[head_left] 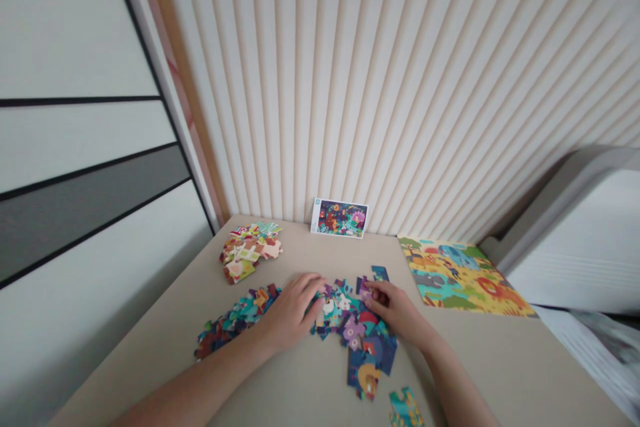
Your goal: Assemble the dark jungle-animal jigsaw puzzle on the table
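Jigsaw pieces with dark blue, teal and purple print lie in a long heap point(240, 313) on the table. My left hand point(295, 307) rests at the heap's right end, palm down. Its thumb stands apart from the curved fingers, and the fingertips touch loose pieces. A purple jigsaw piece point(363, 288) is between the thumb and fingers of my right hand point(397, 310), partly hidden by them. Below that hand spreads a group of pieces point(373, 350), some with orange animal shapes. A small joined teal section point(406, 407) lies near the front edge of the view.
A picture card point(343, 219) leans against the pleated wall point(320, 80). Back left is another pile of pieces point(250, 250) in green, red and cream. An assembled yellow animal puzzle point(460, 277) lies at right, beside a white-grey object point(580, 233). The table point(295, 387) is beige.
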The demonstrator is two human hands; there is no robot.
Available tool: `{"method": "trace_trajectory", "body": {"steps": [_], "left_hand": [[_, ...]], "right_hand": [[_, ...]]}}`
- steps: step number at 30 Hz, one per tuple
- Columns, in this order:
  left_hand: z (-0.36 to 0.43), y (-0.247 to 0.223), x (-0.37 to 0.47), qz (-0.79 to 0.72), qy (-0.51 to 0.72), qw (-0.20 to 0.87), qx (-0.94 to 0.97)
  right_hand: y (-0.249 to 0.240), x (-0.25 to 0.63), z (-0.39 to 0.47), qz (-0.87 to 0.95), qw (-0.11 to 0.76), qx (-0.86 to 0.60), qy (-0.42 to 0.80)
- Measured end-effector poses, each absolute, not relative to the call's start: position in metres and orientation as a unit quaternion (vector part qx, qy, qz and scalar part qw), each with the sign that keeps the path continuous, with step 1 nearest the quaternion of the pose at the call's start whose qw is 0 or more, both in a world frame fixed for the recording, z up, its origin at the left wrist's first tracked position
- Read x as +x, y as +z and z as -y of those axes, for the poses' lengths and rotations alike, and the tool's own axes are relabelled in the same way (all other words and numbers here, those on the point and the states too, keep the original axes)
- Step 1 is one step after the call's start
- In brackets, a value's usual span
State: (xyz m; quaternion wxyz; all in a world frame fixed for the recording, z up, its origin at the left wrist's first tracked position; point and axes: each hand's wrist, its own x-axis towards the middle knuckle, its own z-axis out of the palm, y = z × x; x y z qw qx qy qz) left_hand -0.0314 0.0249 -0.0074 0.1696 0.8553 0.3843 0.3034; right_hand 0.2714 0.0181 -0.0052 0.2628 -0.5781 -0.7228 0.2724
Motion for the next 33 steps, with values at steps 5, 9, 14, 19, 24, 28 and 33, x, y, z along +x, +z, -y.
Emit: {"method": "trace_trajectory", "body": {"steps": [5,9,14,19,24,28,33], "left_hand": [[-0.040,-0.011,-0.043,-0.423,0.372,0.204,0.801],[-0.037,-0.003,-0.043,-0.430,0.360,0.168,0.811],[-0.019,0.010,-0.037,-0.386,0.271,0.105,0.875],[-0.010,0.001,-0.035,-0.370,0.219,0.078,0.899],[-0.014,-0.009,-0.033,-0.371,0.241,0.117,0.889],[-0.021,-0.014,-0.032,-0.386,0.278,0.154,0.866],[-0.031,-0.022,-0.032,-0.408,0.326,0.181,0.833]], "right_hand": [[-0.005,0.279,-0.020,0.716,0.266,-0.566,0.311],[-0.008,0.279,-0.022,0.715,0.265,-0.566,0.314],[-0.009,0.278,-0.022,0.714,0.269,-0.574,0.296],[-0.006,0.269,-0.022,0.716,0.294,-0.578,0.259],[-0.004,0.236,-0.024,0.762,0.278,-0.568,0.143],[-0.006,0.219,-0.025,0.783,0.232,-0.570,0.086],[-0.009,0.224,-0.027,0.771,0.232,-0.577,0.136]]}}
